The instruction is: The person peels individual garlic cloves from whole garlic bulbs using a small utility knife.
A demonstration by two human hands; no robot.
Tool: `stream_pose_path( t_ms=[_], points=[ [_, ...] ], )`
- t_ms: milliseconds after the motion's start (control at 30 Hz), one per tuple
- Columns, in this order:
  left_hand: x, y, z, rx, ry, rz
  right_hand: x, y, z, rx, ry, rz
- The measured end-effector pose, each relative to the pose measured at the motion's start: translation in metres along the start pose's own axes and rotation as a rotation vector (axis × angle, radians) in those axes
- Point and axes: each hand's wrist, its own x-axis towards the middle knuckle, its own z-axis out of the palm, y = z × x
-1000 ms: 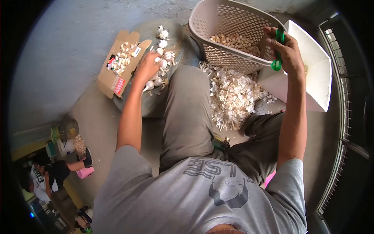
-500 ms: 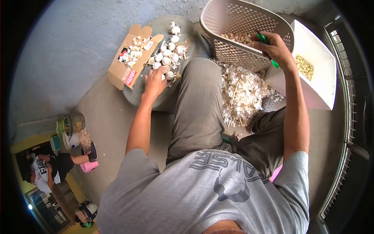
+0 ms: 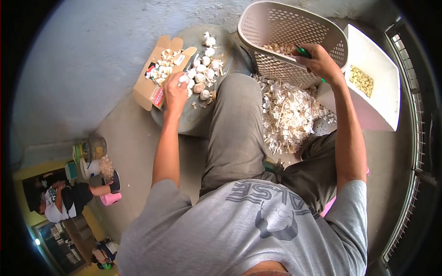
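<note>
My left hand (image 3: 175,94) is closed on a white garlic bulb (image 3: 183,78), above the round grey surface (image 3: 186,122) and beside the cardboard box (image 3: 143,91). Several other garlic bulbs (image 3: 200,68) lie just right of it. Peeled-looking cloves (image 3: 162,69) fill the open box. My right hand (image 3: 321,63) grips a green-handled tool (image 3: 302,51) over the front rim of the perforated basket (image 3: 285,66); its blade is hard to make out. Unpeeled cloves (image 3: 280,48) lie inside that basket.
Dry garlic skins (image 3: 287,115) are heaped on the floor below the basket. A white container (image 3: 381,73) at the right holds pale cloves (image 3: 361,81). My knee (image 3: 239,92) stands between my arms. Another person (image 3: 69,198) sits at the far left, near a pink stool (image 3: 111,198).
My left hand has moved up and left from the bulbs towards the box and now holds a bulb. My right hand has shifted slightly, turning the green tool.
</note>
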Motion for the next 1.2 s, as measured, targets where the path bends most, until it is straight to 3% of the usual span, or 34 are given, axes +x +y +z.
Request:
stream_pose_path(
  t_ms=[133,267,467,500,533,567,600,667,767,800,867,933,967,1000,1067,1100,1200],
  points=[
    [-0.025,-0.023,0.025,0.221,-0.146,0.102,0.000,0.006,-0.001,-0.164,0.041,-0.075],
    [-0.061,-0.018,0.035,0.355,-0.248,0.059,-0.004,0.006,-0.002,-0.310,0.013,-0.071],
    [-0.074,-0.019,0.037,0.337,-0.196,0.035,0.006,0.025,-0.002,-0.393,0.005,-0.196],
    [-0.067,-0.021,0.034,0.242,-0.203,0.059,0.002,0.010,-0.007,-0.386,0.009,-0.114],
    [-0.063,-0.035,0.039,0.231,-0.125,0.124,0.001,0.011,-0.012,-0.292,0.061,-0.200],
    [-0.052,-0.024,0.036,0.180,-0.107,0.002,0.003,0.014,-0.011,-0.226,0.208,-0.295],
    [-0.038,0.006,0.024,0.109,-0.076,-0.017,-0.015,-0.019,-0.024,-0.051,0.106,-0.016],
    [-0.006,0.019,0.016,-0.089,0.034,0.129,-0.027,-0.037,-0.036,0.342,0.176,-0.065],
    [0.030,0.139,-0.013,-0.392,-0.048,-0.008,-0.055,-0.061,-0.020,0.490,0.237,-0.163],
    [0.032,0.171,-0.015,-0.491,-0.153,0.032,-0.064,-0.070,-0.008,0.534,0.277,-0.159],
    [0.028,0.230,-0.002,-0.707,-0.392,0.134,-0.067,-0.073,0.015,0.614,0.371,-0.482],
    [0.010,0.268,0.020,-0.858,-0.640,0.252,-0.100,-0.095,0.021,0.590,0.438,-0.437],
    [-0.002,0.276,0.034,-0.950,-0.666,0.237,-0.104,-0.091,0.025,0.479,0.477,-0.459],
    [-0.014,0.292,0.042,-1.041,-0.681,0.075,-0.113,-0.082,0.028,0.368,0.509,-0.478],
    [-0.029,0.296,0.058,-1.152,-0.804,0.103,-0.147,-0.067,0.035,0.347,0.620,-0.416],
    [-0.032,0.296,0.061,-1.067,-0.846,0.163,-0.171,-0.054,0.041,0.224,0.752,-0.417],
    [-0.043,0.293,0.076,-1.117,-0.889,0.031,-0.283,-0.019,0.060,0.080,0.924,-0.148]
  ],
)
